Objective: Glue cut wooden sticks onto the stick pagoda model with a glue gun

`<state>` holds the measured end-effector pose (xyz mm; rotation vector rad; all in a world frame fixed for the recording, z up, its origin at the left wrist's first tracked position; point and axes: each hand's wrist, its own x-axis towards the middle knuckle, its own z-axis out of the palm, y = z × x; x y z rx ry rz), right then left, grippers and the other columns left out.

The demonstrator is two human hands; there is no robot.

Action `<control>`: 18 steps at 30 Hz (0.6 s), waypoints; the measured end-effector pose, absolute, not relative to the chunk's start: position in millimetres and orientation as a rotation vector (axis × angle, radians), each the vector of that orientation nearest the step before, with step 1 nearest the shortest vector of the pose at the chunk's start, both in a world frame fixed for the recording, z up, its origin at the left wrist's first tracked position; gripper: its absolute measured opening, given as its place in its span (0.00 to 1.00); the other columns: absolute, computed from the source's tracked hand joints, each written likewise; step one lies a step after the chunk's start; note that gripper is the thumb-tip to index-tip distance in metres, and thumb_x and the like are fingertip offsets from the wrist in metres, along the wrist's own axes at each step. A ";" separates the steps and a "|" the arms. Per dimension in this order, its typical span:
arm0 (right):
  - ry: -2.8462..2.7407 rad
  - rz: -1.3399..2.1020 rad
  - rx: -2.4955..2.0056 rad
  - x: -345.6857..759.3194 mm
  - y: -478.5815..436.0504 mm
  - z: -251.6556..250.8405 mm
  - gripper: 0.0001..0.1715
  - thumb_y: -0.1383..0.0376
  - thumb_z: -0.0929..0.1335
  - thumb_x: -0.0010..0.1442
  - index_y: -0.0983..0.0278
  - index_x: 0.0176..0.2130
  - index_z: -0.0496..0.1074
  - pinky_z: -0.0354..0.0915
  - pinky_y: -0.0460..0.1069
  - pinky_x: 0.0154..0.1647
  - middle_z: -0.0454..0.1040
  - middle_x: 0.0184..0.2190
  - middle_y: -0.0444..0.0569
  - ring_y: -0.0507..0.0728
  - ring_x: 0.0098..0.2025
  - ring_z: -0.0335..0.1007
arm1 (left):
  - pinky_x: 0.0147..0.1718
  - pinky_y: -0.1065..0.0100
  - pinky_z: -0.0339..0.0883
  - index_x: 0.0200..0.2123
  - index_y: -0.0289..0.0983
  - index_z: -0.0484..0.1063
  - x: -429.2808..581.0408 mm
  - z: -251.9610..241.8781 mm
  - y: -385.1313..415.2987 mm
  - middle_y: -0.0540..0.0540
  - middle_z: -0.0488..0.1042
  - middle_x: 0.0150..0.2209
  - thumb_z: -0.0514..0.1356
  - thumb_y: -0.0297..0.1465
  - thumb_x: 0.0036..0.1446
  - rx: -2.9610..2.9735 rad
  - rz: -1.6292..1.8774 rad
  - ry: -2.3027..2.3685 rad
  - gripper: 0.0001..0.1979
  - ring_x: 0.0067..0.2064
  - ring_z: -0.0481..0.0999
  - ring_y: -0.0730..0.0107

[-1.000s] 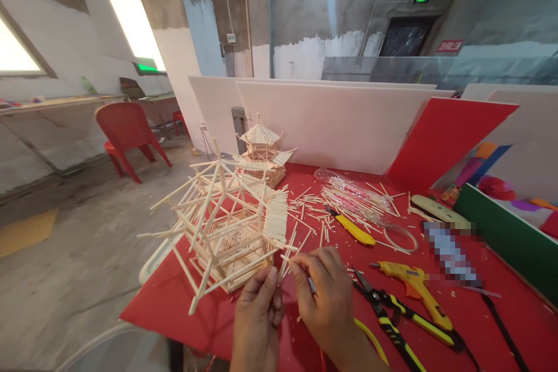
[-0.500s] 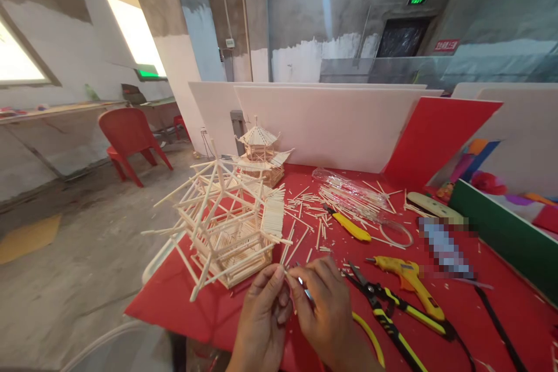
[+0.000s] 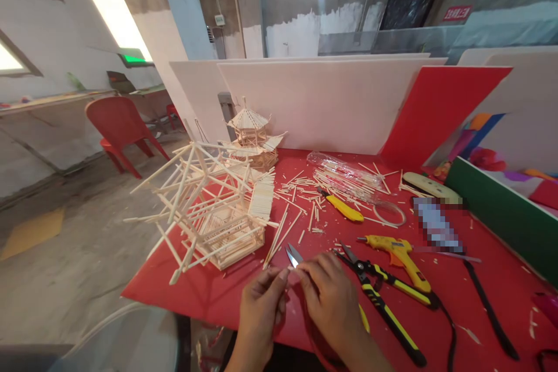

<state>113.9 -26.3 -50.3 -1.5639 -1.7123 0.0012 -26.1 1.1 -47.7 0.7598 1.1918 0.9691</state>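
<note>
My left hand pinches one end of a short thin wooden stick at the table's near edge. My right hand is closed round small snips whose metal blades stick up just above the stick. Both hands touch over the red table top. A large unfinished stick frame model stands just beyond my left hand at the table's left corner. A smaller finished stick pavilion sits behind it.
Loose sticks litter the middle. A yellow knife, a yellow glue gun, black-yellow cutters, a bag of sticks and a wire ring lie right. White and red boards wall the back. A red chair stands left.
Both hands have come down and nearer to the table's front edge. The snips' blades now show above my right hand. The view has tilted down a little.
</note>
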 end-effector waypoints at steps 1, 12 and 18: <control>-1.717 -0.038 -1.647 119.7 -24.2 -51.9 0.10 0.64 0.64 0.68 0.61 0.36 0.73 0.58 0.52 0.40 0.72 0.32 0.48 0.59 0.38 0.65 | 0.16 0.74 0.54 0.29 0.36 0.77 -29.6 -50.1 4.3 0.53 0.70 0.18 0.68 0.41 0.47 0.957 1.012 1.273 0.14 0.17 0.61 0.78; -1.774 -0.090 -2.072 138.2 -12.3 -67.5 0.09 0.68 0.67 0.64 0.61 0.31 0.74 0.56 0.52 0.38 0.73 0.31 0.49 0.59 0.37 0.68 | 0.27 0.68 0.60 0.33 0.40 0.77 -37.9 -53.8 35.7 0.45 0.77 0.35 0.54 0.30 0.63 2.265 0.515 1.772 0.12 0.34 0.77 0.62; -1.825 -0.022 -2.069 137.3 -10.7 -68.7 0.09 0.68 0.66 0.65 0.60 0.33 0.74 0.56 0.51 0.36 0.74 0.31 0.47 0.57 0.36 0.70 | 0.28 0.68 0.58 0.33 0.39 0.74 -32.8 -55.5 39.3 0.46 0.79 0.37 0.54 0.29 0.64 2.323 0.391 1.846 0.10 0.35 0.79 0.63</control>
